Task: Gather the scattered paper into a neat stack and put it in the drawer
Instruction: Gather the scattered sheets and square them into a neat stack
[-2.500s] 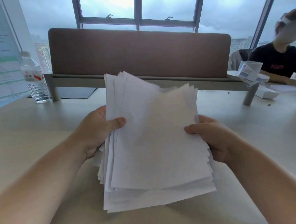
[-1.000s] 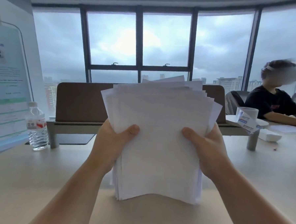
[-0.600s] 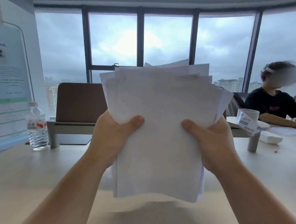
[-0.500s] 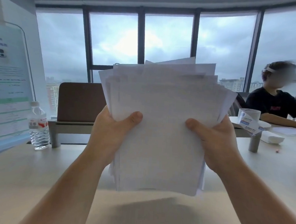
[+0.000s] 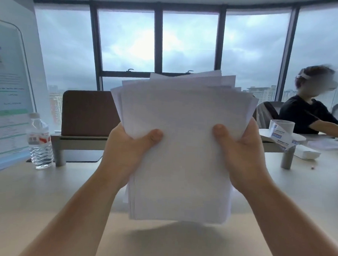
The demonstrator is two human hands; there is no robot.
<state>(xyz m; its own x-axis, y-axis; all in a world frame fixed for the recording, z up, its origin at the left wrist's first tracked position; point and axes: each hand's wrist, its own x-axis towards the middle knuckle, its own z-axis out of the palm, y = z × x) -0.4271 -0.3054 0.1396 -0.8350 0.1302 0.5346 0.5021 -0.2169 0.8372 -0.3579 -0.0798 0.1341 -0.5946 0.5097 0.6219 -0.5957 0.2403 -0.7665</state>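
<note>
A: What takes up the most room?

B: The desk (image 5: pixel 23 208), pale and wide, running under both forearms. Beyond the fingertips stands a brown divider panel (image 5: pixel 88 112) on grey legs, and behind that a wall of windows (image 5: pixel 188 42) with grey cloud outside.

A: And the paper?

B: The stack of paper (image 5: pixel 182 148) is held upright over the desk, between the two hands. Its bottom edge looks just clear of the surface, with a shadow under it, though that edge is blurred. The lower edges are fairly even; the top corners fan out unevenly above the thumbs.

A: How are the hands set?

B: The left hand (image 5: pixel 123 154) clamps the left edge, thumb flat across the front sheet. The right hand (image 5: pixel 245 157) does the same on the right edge. Each thumb presses toward fingers that are hidden behind the sheets, so I cannot tell whether those are spread or together.

A: Anything to the sides?

B: Out past the left knuckles, a poster (image 5: pixel 7 99) with green bands stands at the desk's edge, and a water bottle (image 5: pixel 39 142) stands just beside it. Past the right knuckles sits another person (image 5: pixel 310 113) in a black shirt, with a white cup (image 5: pixel 281 128) and a small white box (image 5: pixel 307 153) on the desk nearer to the right hand.

A: A drawer?

B: None that I can see.
</note>
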